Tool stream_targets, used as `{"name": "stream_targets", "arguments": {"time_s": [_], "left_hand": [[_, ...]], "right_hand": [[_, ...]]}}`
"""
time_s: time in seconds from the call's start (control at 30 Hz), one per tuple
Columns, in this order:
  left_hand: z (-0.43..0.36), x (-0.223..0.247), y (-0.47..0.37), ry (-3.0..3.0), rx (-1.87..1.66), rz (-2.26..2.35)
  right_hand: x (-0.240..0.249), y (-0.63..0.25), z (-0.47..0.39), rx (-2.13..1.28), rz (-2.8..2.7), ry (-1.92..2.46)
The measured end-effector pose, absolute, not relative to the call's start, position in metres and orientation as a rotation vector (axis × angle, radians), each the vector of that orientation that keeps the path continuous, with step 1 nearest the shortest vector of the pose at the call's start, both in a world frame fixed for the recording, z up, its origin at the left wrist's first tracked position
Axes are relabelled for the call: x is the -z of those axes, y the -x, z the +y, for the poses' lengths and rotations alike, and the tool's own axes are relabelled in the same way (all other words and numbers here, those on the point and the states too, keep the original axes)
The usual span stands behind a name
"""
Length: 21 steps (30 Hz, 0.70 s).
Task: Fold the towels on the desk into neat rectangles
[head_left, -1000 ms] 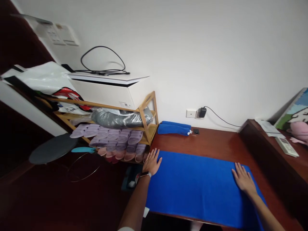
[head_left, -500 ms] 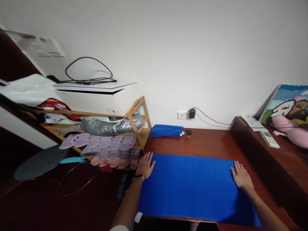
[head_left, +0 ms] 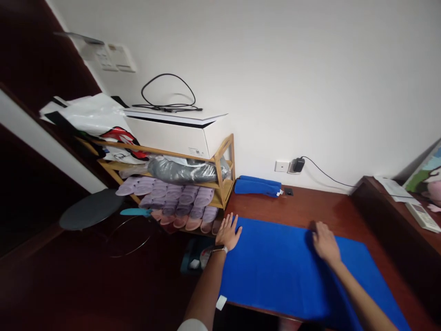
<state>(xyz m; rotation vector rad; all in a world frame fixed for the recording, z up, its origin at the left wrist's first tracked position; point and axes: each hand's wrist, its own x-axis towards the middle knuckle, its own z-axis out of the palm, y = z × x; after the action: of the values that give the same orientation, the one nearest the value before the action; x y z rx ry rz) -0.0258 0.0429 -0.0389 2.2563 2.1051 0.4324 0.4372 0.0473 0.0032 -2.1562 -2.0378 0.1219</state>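
A blue towel (head_left: 275,271) lies spread flat on the reddish-brown wooden desk, its front edge at the desk's near edge. A white tag (head_left: 221,302) sticks out at its near left corner. My left hand (head_left: 228,233), with a watch on the wrist, rests flat on the towel's far left corner, fingers spread. Over the right part of the towel is my right hand (head_left: 326,242), holding nothing, its fingers loosely bent and a shadow beside it. Whether it touches the cloth I cannot tell. Against the wall lies a folded blue towel (head_left: 257,185) with white tags.
Left of the desk stands a wooden rack (head_left: 225,193) with several purple and pink slippers (head_left: 184,195), a white box (head_left: 168,133) and a cable on top. A dark round stool (head_left: 91,209) is further left. A black charger (head_left: 298,164) and remote control (head_left: 423,217) are at right.
My right hand has left the towel's far right corner and moved left over the cloth. My left hand stays on the left corner. The view has turned left.
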Motion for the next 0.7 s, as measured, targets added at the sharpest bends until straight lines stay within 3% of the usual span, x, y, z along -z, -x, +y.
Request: {"name": "stream_targets", "arguments": {"time_s": [0.17, 0.3, 0.43, 0.7], "left_hand": [[0.043, 0.042, 0.028, -2.277, -0.485, 2.100], [0.044, 0.044, 0.030, -2.286, -0.465, 2.116], [0.045, 0.043, 0.030, -2.283, -0.435, 2.135], [0.051, 0.045, 0.034, -2.307, -0.426, 2.142]], "right_hand": [[-0.006, -0.235, 0.049, -0.393, -2.379, 1.712], [-0.001, -0.178, 0.043, -0.522, -2.440, 1.605], [0.009, -0.249, 0.041, -0.461, -2.385, 1.669], [0.050, -0.565, 0.031, -0.218, -1.979, 2.309]]}}
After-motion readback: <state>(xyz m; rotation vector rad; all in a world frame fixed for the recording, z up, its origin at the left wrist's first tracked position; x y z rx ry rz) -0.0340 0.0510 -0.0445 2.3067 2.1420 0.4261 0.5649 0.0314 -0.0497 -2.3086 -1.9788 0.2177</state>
